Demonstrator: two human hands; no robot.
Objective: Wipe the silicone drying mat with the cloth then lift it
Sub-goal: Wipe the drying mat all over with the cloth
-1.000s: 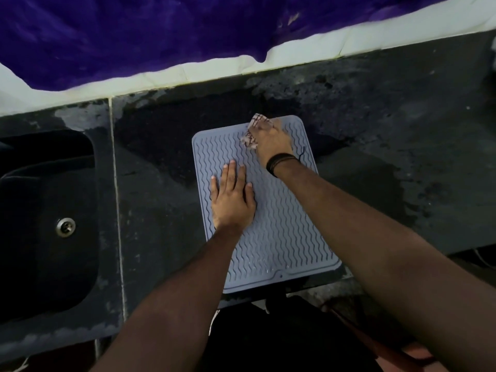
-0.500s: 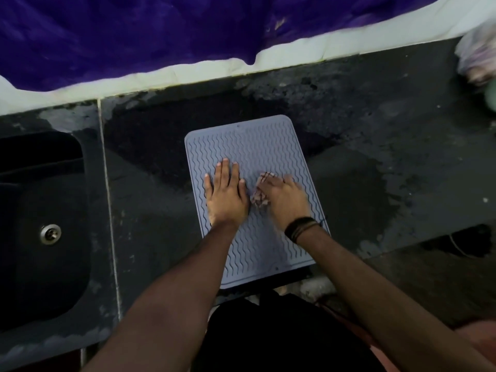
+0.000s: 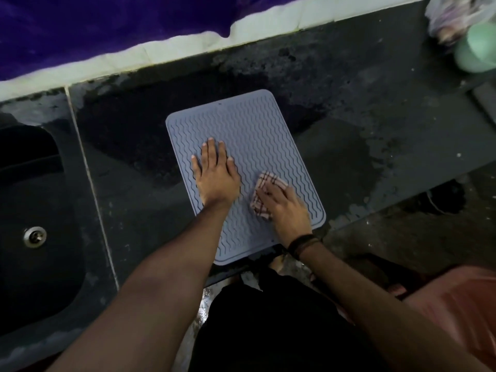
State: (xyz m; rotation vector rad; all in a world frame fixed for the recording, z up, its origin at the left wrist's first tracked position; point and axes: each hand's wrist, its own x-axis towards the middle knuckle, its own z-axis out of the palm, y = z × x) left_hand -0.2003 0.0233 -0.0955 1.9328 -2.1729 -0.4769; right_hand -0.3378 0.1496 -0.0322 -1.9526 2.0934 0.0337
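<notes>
A grey-blue silicone drying mat (image 3: 249,124) with wavy ridges lies flat on the dark stone counter, its near edge hanging slightly over the counter's front. My left hand (image 3: 216,175) presses flat on the mat's left middle, fingers straight. My right hand (image 3: 285,208) lies over a bunched checked cloth (image 3: 264,183) on the mat's right near part, fingers spread on top of it. Part of the cloth is hidden under that hand.
A dark sink (image 3: 35,210) with a metal drain (image 3: 35,236) lies to the left. Wet patches mark the counter (image 3: 375,130). A green cup (image 3: 475,51) and a crumpled bag (image 3: 453,14) sit at the far right. A purple cloth (image 3: 107,25) hangs behind.
My right hand drew the cloth from the mat's far edge toward me down its right side. My left hand stayed pressed on the mat.
</notes>
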